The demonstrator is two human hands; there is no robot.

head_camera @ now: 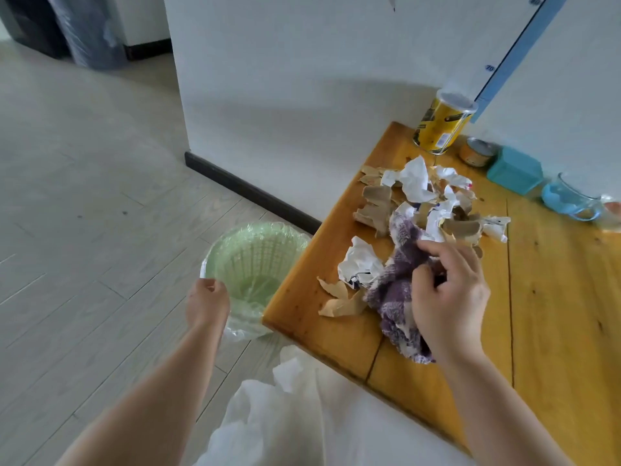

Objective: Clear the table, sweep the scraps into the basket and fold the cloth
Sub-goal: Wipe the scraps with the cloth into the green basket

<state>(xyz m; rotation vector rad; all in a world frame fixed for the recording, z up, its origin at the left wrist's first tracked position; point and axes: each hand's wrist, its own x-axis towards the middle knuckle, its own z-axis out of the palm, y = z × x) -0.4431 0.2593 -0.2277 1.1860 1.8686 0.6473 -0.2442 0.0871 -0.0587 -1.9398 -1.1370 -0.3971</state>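
Note:
A pile of torn brown card and crumpled white paper scraps (433, 203) lies on the yellow wooden table (554, 297) near its left corner. A purple and white fuzzy cloth (400, 280) lies bunched among the scraps, and my right hand (450, 290) is closed on it. A green plastic basket (255, 260) lined with a clear bag stands on the floor against the table's left edge. My left hand (206, 302) grips the basket's near rim.
At the table's back by the wall stand a yellow can (440, 124), a small tin (477, 151), a teal box (514, 169) and a blue glass cup (571, 198). White fabric (302, 415) covers my lap below. The wall corner's dark baseboard (248, 190) runs behind the basket.

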